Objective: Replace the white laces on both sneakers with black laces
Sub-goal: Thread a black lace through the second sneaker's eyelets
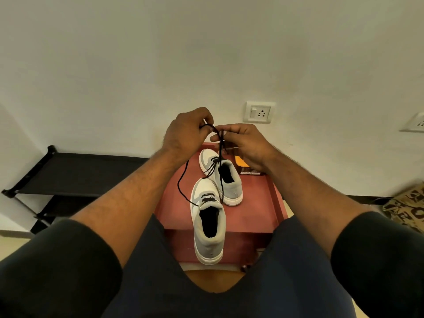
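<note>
Judging from the middle of the frame, the far sneaker (221, 177) is already laced in black, while the near sneaker (208, 223), hanging over the red table (252, 210) edge, has only its lowest holes done, its black lace (183, 180) pinched high by the left hand (185, 134) and right hand (243, 143), with open room all around.

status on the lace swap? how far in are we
Done: no white laces visible on either shoe, and the far sneaker shows black lacing across several eyelet rows. In hand: the left hand and right hand pinch the two ends of a black lace that runs down to the near sneaker, threaded only through its lowest eyelets. Left: lace the remaining rows on the near sneaker.
</note>
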`<state>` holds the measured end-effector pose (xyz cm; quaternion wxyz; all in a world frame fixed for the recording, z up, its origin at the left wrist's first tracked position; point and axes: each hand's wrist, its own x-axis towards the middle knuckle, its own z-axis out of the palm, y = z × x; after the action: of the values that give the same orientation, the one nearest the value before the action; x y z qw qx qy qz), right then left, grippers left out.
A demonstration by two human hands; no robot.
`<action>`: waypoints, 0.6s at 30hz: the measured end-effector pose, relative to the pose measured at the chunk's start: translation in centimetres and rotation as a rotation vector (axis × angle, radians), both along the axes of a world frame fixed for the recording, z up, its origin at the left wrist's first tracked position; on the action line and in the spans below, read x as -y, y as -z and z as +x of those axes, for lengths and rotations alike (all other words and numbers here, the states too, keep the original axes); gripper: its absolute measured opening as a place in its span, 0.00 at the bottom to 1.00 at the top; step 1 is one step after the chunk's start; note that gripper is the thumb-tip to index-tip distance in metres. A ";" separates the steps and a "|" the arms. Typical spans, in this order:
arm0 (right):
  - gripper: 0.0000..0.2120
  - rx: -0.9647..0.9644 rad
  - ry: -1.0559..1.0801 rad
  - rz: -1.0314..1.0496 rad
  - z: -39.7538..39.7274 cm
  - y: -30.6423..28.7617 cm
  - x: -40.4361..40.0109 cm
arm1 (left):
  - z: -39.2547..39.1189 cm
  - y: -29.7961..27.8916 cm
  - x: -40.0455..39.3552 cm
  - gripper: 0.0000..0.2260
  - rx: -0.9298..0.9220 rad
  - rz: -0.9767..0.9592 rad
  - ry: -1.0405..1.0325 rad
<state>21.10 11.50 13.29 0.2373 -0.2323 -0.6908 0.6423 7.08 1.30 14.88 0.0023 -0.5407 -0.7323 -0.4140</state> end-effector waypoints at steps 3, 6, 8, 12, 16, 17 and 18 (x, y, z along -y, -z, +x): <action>0.09 -0.022 0.053 0.001 -0.4 0.6 -0.2 | -0.1 0.4 -0.1 0.07 -0.013 -0.002 0.013; 0.06 0.048 0.119 0.101 -0.6 0.6 -0.6 | -0.4 1.8 0.1 0.09 -0.220 0.073 0.033; 0.06 0.099 0.096 0.084 -0.7 0.7 -1.0 | -0.8 3.4 0.0 0.04 -0.418 -0.029 -0.027; 0.08 0.192 -0.079 -0.083 -0.7 1.4 -1.9 | -0.4 5.7 -0.7 0.15 -0.010 -0.340 -0.028; 0.09 0.133 -0.116 -0.219 -0.9 2.6 -2.6 | 0.2 6.6 -1.3 0.10 0.575 -0.202 0.141; 0.09 0.123 -0.118 -0.231 -1.0 2.8 -2.7 | 0.3 6.9 -1.3 0.11 0.655 -0.162 0.163; 0.09 0.117 -0.116 -0.246 -1.0 3.2 -2.9 | 0.5 7.2 -1.4 0.11 0.715 -0.138 0.165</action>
<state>20.08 14.36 10.13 0.1286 -0.2565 -0.6318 0.7201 7.54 2.66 7.70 -0.3233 -0.4180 -0.6672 -0.5250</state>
